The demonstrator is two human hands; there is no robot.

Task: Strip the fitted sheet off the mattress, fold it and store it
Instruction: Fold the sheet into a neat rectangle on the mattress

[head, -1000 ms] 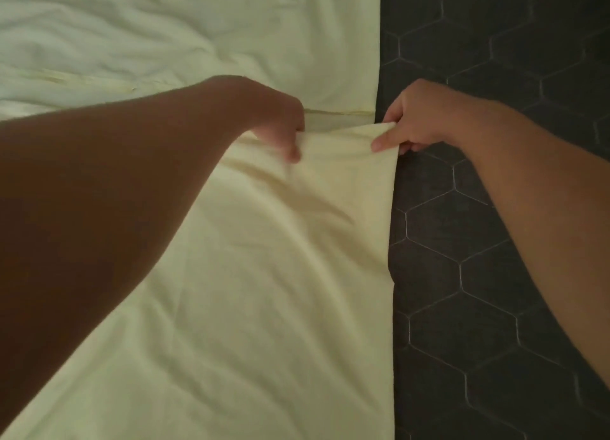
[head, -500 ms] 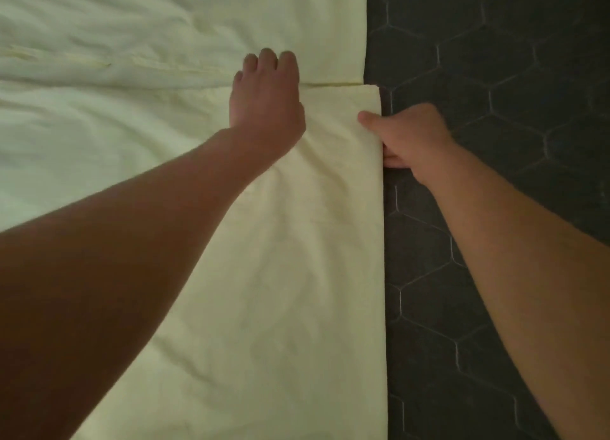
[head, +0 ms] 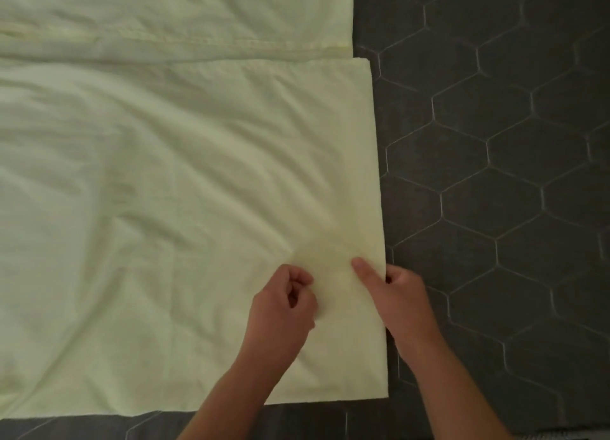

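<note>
The pale yellow fitted sheet (head: 171,188) lies spread flat on the dark grey mattress (head: 495,175), which has a hexagon quilt pattern. A folded layer covers the near part, and its far edge sits just below the stitched elastic hem (head: 231,43). My left hand (head: 284,310) rests on the sheet near its right edge, fingers curled and pinching the cloth. My right hand (head: 396,294) grips the sheet's right edge, thumb on top and fingers tucked under the fabric.
Bare mattress surface runs along the right side and shows as a strip along the near edge (head: 99,429) below the sheet. The sheet continues out of view to the left and at the top.
Both hands have drawn back along the sheet's right edge from the far corner toward me. The left hand went from flat on the cloth to curled. The view has pulled back.
</note>
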